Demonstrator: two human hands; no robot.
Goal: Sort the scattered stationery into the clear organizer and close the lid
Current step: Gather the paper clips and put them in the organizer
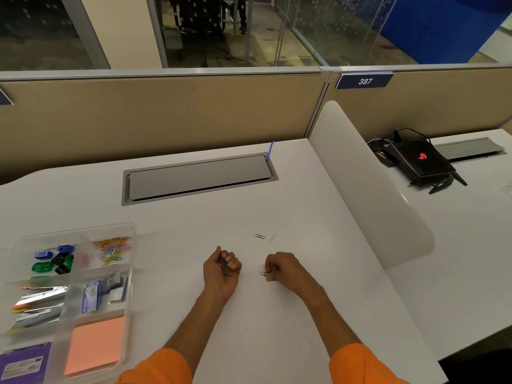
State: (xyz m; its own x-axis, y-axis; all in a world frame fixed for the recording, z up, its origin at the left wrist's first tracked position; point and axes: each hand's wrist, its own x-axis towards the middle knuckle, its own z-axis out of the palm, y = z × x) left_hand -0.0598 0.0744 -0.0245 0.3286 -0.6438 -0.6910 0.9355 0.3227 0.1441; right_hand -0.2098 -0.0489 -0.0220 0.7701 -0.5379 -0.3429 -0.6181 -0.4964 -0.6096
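The clear organizer point(130, 275) lies open at the left of the white desk, with coloured paper clips point(112, 249), binder clips point(54, 261), staple boxes point(102, 293), pens and orange sticky notes point(95, 346) in its compartments. My left hand point(221, 268) is palm up at the desk's middle, cupped around a small bunch of coloured paper clips. My right hand point(279, 268) pinches a single paper clip point(263, 273) at the desk surface. Two loose paper clips, a blue one point(260, 236) and a pale one point(272, 237), lie just beyond my hands.
A grey cable hatch point(199, 177) is set into the desk at the back, with a blue cable point(270, 151) rising from it. A white curved divider point(368, 184) bounds the right side; beyond it sits a black device point(421, 163). Beige partition behind.
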